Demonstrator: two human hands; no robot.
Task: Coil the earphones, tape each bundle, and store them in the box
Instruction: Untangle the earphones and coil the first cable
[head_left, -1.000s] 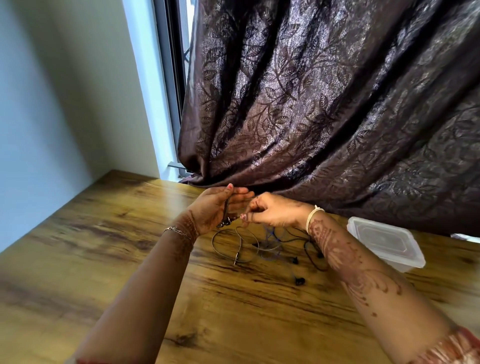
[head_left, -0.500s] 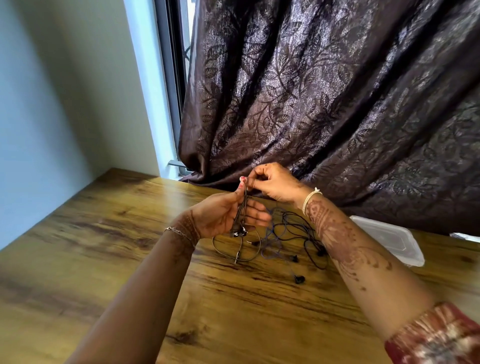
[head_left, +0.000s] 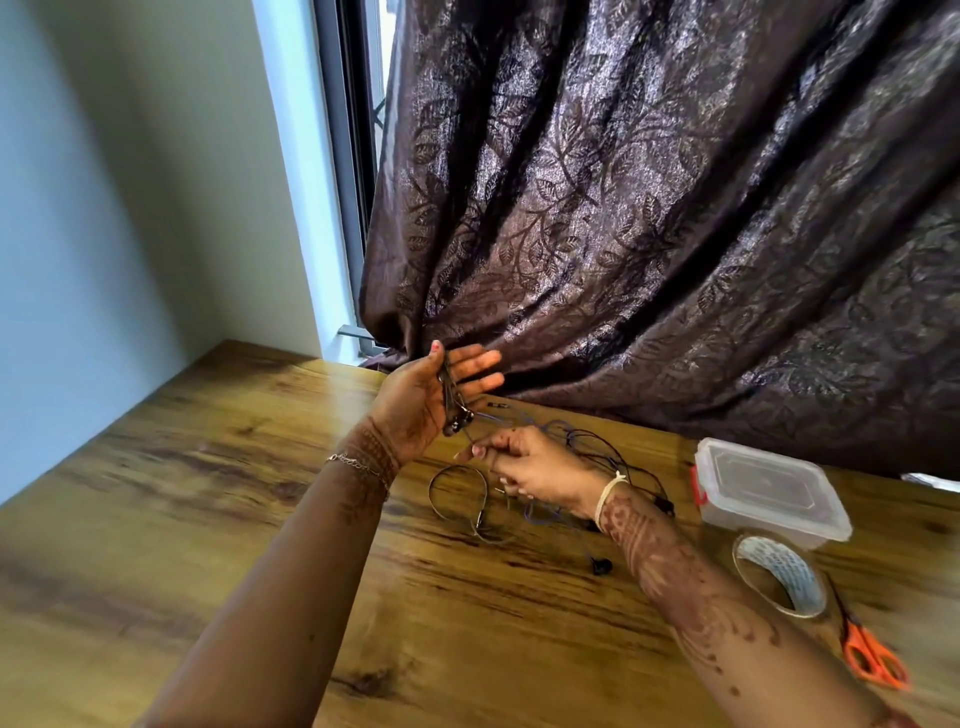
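While the left hand (head_left: 426, 397) stands raised, fingers spread but thumb pressing a folded earphone cable (head_left: 453, 402) to its palm, the right hand (head_left: 524, 465) pinches that cable lower down — loose earphones (head_left: 597, 452) (tangled) lie behind it; box (head_left: 763, 491), tape roll (head_left: 779, 574), scissors (head_left: 867, 654) sit right.

The counter (head_left: 156, 545) is wood or a wood-look finish, warm brown with dark grain streaks and a soft sheen. At twelve o'clock hangs a dark brown curtain (head_left: 649, 208), woven cloth with a raised leaf pattern that catches light glossily along its folds. At three o'clock the box (head_left: 769, 493) is translucent plastic, smooth, with a red clip. Just below it the tape roll (head_left: 779, 577) is clear and shiny. The scissors (head_left: 872, 660) at four o'clock have glossy orange plastic handles. The earphones (head_left: 597, 447) carry thin, matt dark cords. A fine metal chain bracelet (head_left: 353, 462) glints on one wrist.
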